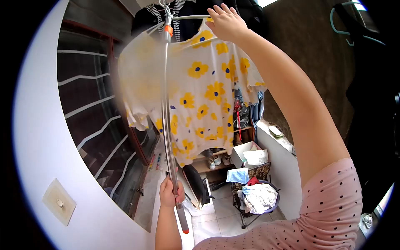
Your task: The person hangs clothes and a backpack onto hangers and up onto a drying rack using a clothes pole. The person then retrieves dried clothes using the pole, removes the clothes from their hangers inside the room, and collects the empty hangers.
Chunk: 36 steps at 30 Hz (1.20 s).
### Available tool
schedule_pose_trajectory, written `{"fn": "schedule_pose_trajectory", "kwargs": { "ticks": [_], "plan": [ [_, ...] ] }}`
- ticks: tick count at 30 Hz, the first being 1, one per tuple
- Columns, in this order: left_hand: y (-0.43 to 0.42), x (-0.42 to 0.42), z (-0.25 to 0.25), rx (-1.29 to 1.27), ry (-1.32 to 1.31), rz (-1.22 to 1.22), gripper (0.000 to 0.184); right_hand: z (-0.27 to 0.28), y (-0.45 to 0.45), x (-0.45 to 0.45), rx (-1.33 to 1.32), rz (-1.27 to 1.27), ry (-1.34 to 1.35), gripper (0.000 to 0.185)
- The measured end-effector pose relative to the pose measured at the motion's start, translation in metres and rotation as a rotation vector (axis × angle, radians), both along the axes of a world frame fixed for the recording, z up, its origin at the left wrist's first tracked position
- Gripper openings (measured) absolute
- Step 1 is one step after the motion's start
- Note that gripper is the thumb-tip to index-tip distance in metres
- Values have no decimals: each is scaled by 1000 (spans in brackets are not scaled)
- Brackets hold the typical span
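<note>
Hanging floral shirt [214, 92]; basin [278, 197] heaped with white laundry [259, 198].

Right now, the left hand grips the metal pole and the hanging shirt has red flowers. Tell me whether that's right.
No: the head view shows yellow flowers, not red, on the hanging shirt. The left hand does grip the metal pole.

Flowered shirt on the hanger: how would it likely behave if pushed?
The flowered shirt is probably floppy, since it drapes in loose folds. It looks thin, so likely light. Hung from the hanger, it may swing when pushed.
</note>
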<state>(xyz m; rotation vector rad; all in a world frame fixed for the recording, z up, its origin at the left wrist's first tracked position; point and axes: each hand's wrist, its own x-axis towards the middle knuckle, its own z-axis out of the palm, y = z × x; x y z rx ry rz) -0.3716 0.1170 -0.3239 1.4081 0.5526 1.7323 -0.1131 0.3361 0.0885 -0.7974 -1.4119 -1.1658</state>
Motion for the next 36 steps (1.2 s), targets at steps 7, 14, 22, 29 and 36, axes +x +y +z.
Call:
{"fn": "schedule_pose_trajectory", "kwargs": {
  "ticks": [7,14,22,29,36],
  "plan": [
    [-18,-20,-57,-117,-5,-125,58,-8,1,15,-500,135,-188,29],
    [-2,-13,-47,-268,66,-55,59,-25,15,20,-563,162,113,20],
    [30,-18,-75,-93,96,10,56,-29,46,42,-536,128,186,17],
    [115,-6,115,121,21,277,43,-45,75,69,-420,50,7,17],
    [235,-22,294,0,76,410,37,-61,111,78,-281,93,-20,16]
  ]
}}
